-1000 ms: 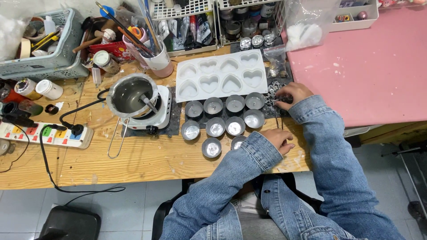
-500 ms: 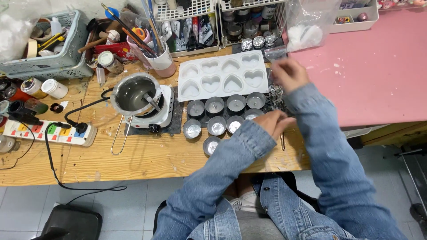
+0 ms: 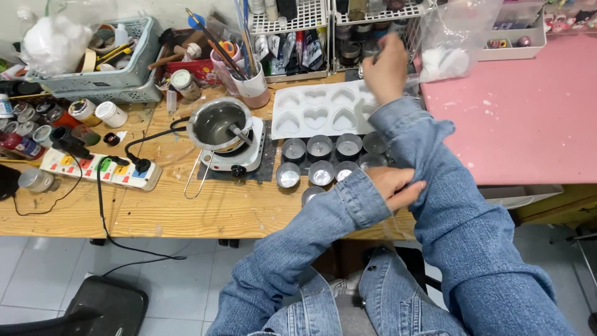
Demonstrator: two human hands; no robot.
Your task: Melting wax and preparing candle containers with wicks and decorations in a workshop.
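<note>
Right hand (image 3: pixel 387 65) up at the wire rack (image 3: pixel 373 12), blurred, I can't tell its grip | left hand (image 3: pixel 395 186) loosely curled, empty, against the denim right sleeve (image 3: pixel 435 162) | round shiny metal cups (image 3: pixel 323 163) clustered beside it | white heart mold (image 3: pixel 323 112) behind them | steel pot (image 3: pixel 219 123) on white burner.

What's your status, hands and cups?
Right hand raised at white wire rack. Left hand touching right denim sleeve. Small metal cups untouched.

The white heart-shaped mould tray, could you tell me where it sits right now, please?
In the head view, the white heart mould tray lies on the wooden table, right of the small hotplate with its metal pot and just behind the round metal cups.
</note>
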